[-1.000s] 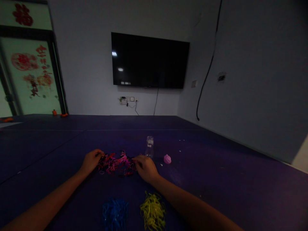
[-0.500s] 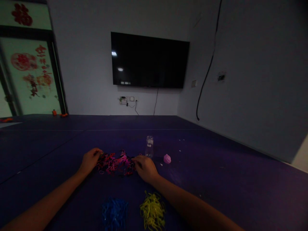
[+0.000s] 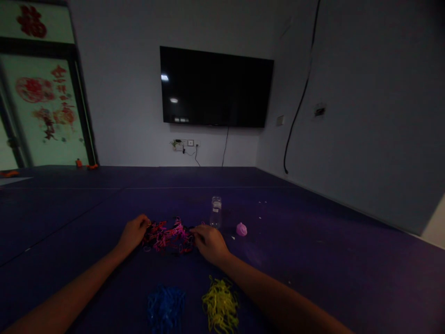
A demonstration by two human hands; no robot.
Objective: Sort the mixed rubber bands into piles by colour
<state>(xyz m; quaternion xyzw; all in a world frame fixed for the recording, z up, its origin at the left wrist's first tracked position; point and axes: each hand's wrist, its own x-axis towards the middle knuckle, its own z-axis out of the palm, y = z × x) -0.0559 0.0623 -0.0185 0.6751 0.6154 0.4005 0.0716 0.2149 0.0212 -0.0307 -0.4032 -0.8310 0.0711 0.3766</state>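
Note:
A mixed pile of pink, red and black rubber bands (image 3: 168, 236) lies loosely spread on the purple surface. At its left edge is my left hand (image 3: 134, 233), closed with thumb and forefinger pinched on what looks like a small orange-yellow rubber band (image 3: 149, 222). My right hand (image 3: 211, 242) rests at the pile's right edge, fingertips pinched together among dark bands; what they hold is too small to tell. Just behind that hand a clear bottle (image 3: 216, 212) stands upright without a lid. A pink swirled cap (image 3: 241, 229) sits to the right of it.
Nearer to me lie a heap of blue bands (image 3: 166, 308) and a heap of yellow bands (image 3: 220, 306). White scraps (image 3: 260, 217) dot the purple surface (image 3: 313, 278). A television (image 3: 215, 88) hangs on the far wall; orange objects (image 3: 92, 166) sit at the far left.
My left hand has shifted slightly to the right along the pile's edge, still pinched. My right hand stays in place. The bottle, cap and other heaps have not moved.

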